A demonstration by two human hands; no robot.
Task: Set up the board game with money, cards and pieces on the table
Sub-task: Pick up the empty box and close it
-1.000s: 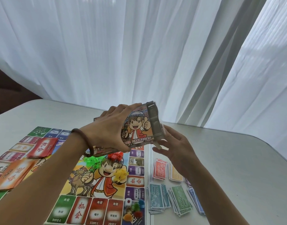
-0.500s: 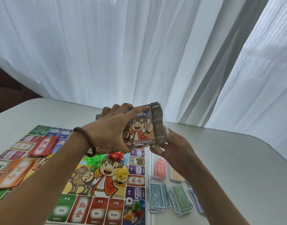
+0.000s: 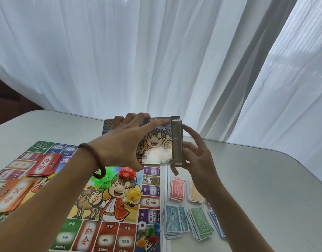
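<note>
I hold the game box (image 3: 157, 142), printed with a cartoon boy, in the air above the far side of the board (image 3: 102, 206). My left hand (image 3: 120, 144) grips it from the top and front, fingers curled over its upper edge. My right hand (image 3: 198, 157) touches the box's open cardboard end with its fingers fairly straight. On the board lie red cards (image 3: 44, 165), orange cards (image 3: 11, 195), green (image 3: 103, 180), red (image 3: 127, 173) and yellow (image 3: 133, 194) plastic pieces, a die (image 3: 142, 230) and coloured pawns (image 3: 151, 233). Stacks of paper money (image 3: 189, 211) sit to the right of the board.
The grey table (image 3: 256, 188) has a rounded far right corner and bare surface to the right of the money. White curtains (image 3: 156, 51) hang right behind the table's far edge.
The box has turned more level and risen slightly in my hands. My right hand has moved from under the box's end to beside it, fingers straighter.
</note>
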